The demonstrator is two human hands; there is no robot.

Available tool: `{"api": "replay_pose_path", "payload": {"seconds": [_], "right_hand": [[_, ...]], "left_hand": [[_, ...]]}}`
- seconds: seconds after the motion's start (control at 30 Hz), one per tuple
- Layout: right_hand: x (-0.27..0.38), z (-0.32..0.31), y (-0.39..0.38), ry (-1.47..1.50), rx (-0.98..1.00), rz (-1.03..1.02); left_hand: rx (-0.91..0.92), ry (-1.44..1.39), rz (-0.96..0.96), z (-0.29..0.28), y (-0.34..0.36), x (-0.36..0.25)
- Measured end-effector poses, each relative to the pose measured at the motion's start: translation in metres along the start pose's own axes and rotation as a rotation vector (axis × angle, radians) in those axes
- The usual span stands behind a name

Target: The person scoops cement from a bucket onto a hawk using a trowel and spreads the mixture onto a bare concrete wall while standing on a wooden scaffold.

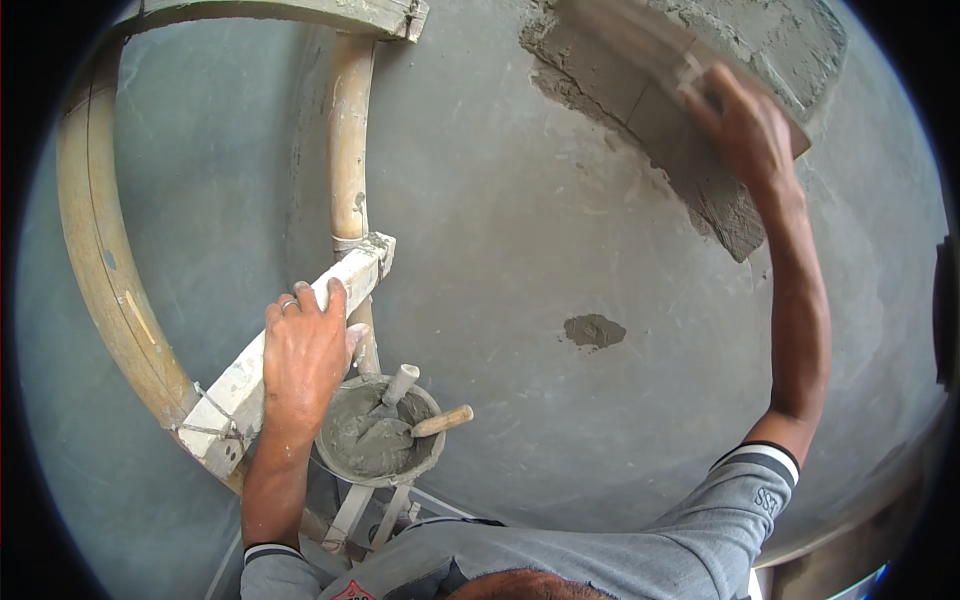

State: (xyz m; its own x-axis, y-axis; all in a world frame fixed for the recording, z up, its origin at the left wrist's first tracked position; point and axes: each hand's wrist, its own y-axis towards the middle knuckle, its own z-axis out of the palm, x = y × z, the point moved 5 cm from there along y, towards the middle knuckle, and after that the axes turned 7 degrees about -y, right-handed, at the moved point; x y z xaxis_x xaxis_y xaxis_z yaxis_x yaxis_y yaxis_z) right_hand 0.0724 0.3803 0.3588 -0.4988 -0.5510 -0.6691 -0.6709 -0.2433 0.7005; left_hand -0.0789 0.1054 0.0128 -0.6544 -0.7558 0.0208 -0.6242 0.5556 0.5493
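My right hand (738, 125) is closed around the handle of a long plastering float (635, 42), which is blurred by motion. The float lies against a patch of wet mortar (735, 220) on the grey wall, at the upper right. My left hand (305, 350) grips a white-smeared wooden rung (235, 390) of a bamboo ladder, fingers curled over its top edge. Just right of that hand hangs or stands a bucket (432, 462) of grey mortar (360, 435); its support is partly hidden. Two trowels rest in it, one with a pale handle (402, 380) and one with a wooden handle (445, 420).
The ladder's bamboo poles (110, 270) (350, 140) rise on the left, joined higher up by another wooden rung (270, 12). A small damp mortar spot (594, 331) marks the smooth grey wall (500, 240). Lower ladder pieces (350, 515) show beneath the bucket.
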Motion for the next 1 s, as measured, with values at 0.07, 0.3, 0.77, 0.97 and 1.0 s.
{"api": "replay_pose_path", "payload": {"seconds": [0.07, 0.3, 0.77, 0.97, 1.0], "right_hand": [[-0.018, -0.017, 0.018, -0.095, -0.081, 0.071], [0.069, -0.006, -0.018, 0.189, 0.103, -0.124], [-0.004, -0.031, 0.015, -0.090, -0.120, 0.060], [0.027, -0.030, -0.089, 0.180, 0.183, 0.050], [0.023, -0.026, -0.096, 0.173, 0.186, 0.059]], "left_hand": [[-0.055, 0.020, 0.010, -0.002, 0.001, 0.001], [-0.002, -0.006, -0.016, -0.004, 0.002, 0.003], [0.033, -0.035, -0.025, -0.005, 0.001, 0.002], [0.014, 0.013, -0.038, -0.002, -0.001, 0.004], [0.010, 0.012, -0.027, -0.002, -0.001, 0.003]]}}
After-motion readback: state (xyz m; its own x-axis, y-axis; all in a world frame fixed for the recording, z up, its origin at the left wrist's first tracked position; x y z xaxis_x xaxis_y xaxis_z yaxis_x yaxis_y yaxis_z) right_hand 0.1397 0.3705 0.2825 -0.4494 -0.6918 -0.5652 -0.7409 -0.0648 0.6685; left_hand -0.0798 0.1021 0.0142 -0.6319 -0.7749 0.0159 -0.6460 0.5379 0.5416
